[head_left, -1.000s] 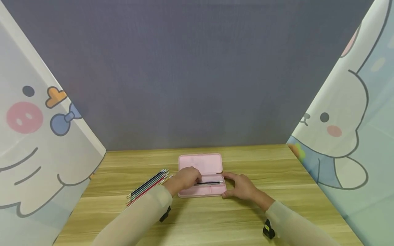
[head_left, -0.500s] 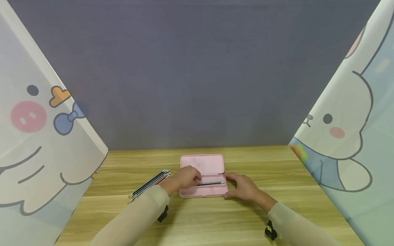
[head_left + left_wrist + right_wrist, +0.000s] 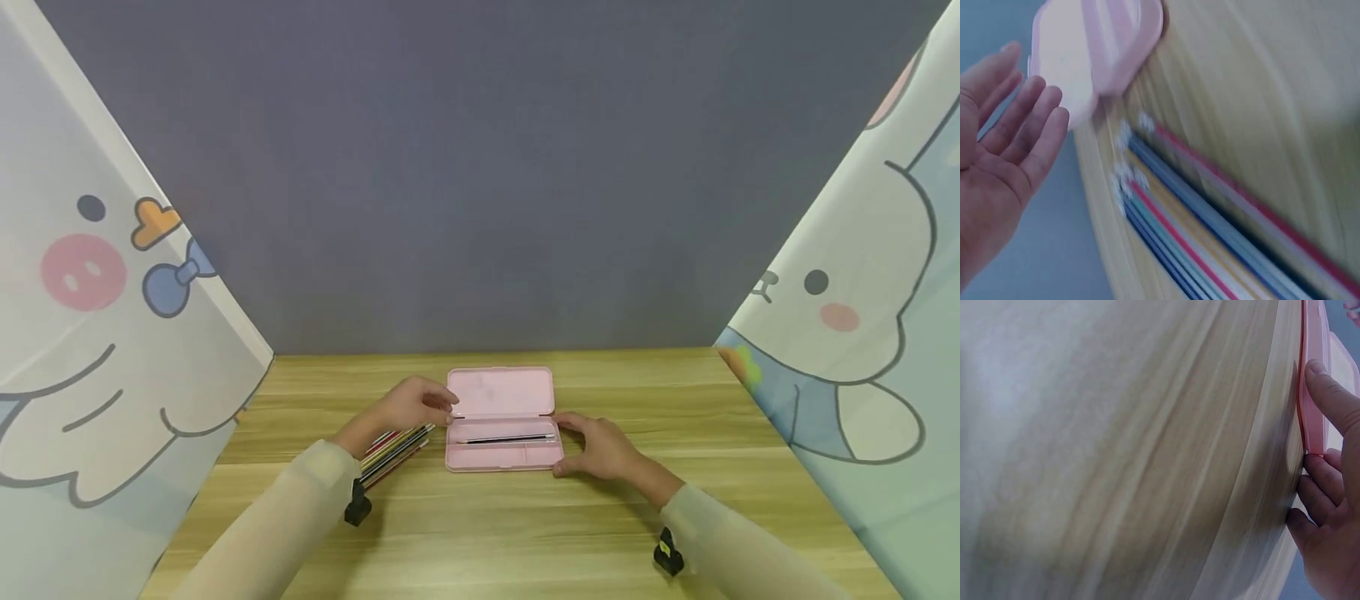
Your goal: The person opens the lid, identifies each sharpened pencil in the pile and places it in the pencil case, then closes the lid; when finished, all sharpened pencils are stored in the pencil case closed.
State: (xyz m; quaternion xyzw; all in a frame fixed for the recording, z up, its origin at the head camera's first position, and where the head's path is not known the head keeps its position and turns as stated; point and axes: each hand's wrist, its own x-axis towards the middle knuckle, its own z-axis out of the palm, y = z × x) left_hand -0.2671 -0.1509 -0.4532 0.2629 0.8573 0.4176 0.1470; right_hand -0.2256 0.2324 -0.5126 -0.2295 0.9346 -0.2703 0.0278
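While a pink pencil case point(image 3: 491, 467) is being held at its near end by the right hand point(image 3: 600, 448), its lid point(image 3: 502, 392) is standing open between the two hands. Step in hand, as judged: pencils are being loaded, one stage of many, since most of the stock is apparently waiting outside. Next move, as judged: a fresh pinch on the loose pencils point(image 3: 397, 450), lying beneath the left wrist, is being called for. Left hand point(image 3: 411, 407): fingers are being held loosely extended, nothing being gripped; the case is lying just beyond its fingertips, contact being impossible to tell. Right hand: thumb and fingers are being closed about the end. Dark pencil point(image 3: 517, 438), at least one: being housed in the rear compartment, between the hands.
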